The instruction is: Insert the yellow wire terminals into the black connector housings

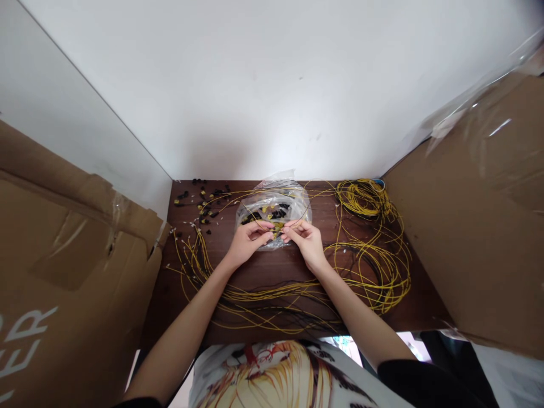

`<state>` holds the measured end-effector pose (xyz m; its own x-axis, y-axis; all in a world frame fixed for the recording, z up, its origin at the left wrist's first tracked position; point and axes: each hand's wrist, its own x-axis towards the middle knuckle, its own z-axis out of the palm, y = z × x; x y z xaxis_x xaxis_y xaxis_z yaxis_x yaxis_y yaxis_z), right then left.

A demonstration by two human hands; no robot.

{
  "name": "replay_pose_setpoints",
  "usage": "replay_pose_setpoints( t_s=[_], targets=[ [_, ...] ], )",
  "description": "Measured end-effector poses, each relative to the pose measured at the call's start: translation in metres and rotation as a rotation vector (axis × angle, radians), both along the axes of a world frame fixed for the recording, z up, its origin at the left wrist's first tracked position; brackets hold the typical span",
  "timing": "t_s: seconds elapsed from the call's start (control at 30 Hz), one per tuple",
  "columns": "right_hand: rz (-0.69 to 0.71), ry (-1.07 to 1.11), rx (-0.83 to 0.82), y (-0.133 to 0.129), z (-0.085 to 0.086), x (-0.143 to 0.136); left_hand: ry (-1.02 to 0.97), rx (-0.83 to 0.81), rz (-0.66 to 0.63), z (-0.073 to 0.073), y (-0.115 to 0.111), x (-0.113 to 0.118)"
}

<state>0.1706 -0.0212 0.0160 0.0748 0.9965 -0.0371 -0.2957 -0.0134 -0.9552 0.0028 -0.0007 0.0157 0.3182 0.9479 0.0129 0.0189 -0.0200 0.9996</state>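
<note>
My left hand (251, 242) is closed in a pinch, thumb against fingers, over the front of a clear plastic bag (304, 195). Facing it across a small gap, my right hand (306, 242) pinches as well. A thin wire (306, 203) rises from my right fingertips, and another thin wire (250, 212) shows by my left fingers. The exact ends between the fingertips are too small to make out. Inside the open bag lie several small black and yellow connector-like pieces (278, 212), some just beyond my fingers.
Loose black and yellow pieces (208, 207) lie at the table's back left. Coiled yellow wires (361, 198) sit at the back right, with a looser loop (382, 277) nearer me. A long wire bundle (272, 293) crosses under my forearms. Cardboard boxes (85, 255) flank both sides; a white wall (272, 85) stands behind.
</note>
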Motion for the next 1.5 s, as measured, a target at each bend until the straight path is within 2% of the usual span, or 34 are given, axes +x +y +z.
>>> replay_pose_setpoints(
  t_s=[0.17, 0.3, 0.43, 0.57, 0.83, 0.93, 1.07, 1.23, 1.5],
  targets=[
    [0.003, -0.001, 0.001, 0.000, 0.001, 0.000, -0.028, 0.004, 0.015, 0.003, 0.000, 0.000],
    [-0.007, -0.004, -0.001, 0.000, 0.001, 0.000, -0.071, 0.008, 0.129, 0.005, 0.001, -0.001],
    [-0.018, -0.030, -0.003, 0.000, 0.001, 0.000, -0.258, -0.043, 0.224, 0.007, 0.002, -0.003],
    [-0.024, -0.042, 0.004, 0.000, 0.003, 0.000, -0.415, -0.117, 0.261, 0.012, 0.003, -0.004],
    [-0.041, 0.015, -0.018, 0.003, -0.002, 0.004, -0.614, -0.191, 0.356, 0.013, 0.013, -0.016],
    [-0.059, 0.046, -0.022, 0.005, -0.005, 0.006, -0.573, -0.156, 0.404, 0.013, 0.016, -0.021],
    [-0.077, 0.077, -0.016, 0.006, -0.005, 0.009, -0.378, -0.014, 0.464, 0.014, 0.016, -0.026],
    [-0.081, 0.099, -0.011, 0.006, -0.001, 0.010, -0.190, 0.075, 0.464, 0.015, 0.016, -0.033],
    [-0.131, 0.136, -0.031, 0.007, 0.002, 0.012, -0.156, 0.108, 0.432, 0.021, 0.016, -0.039]
  ],
)
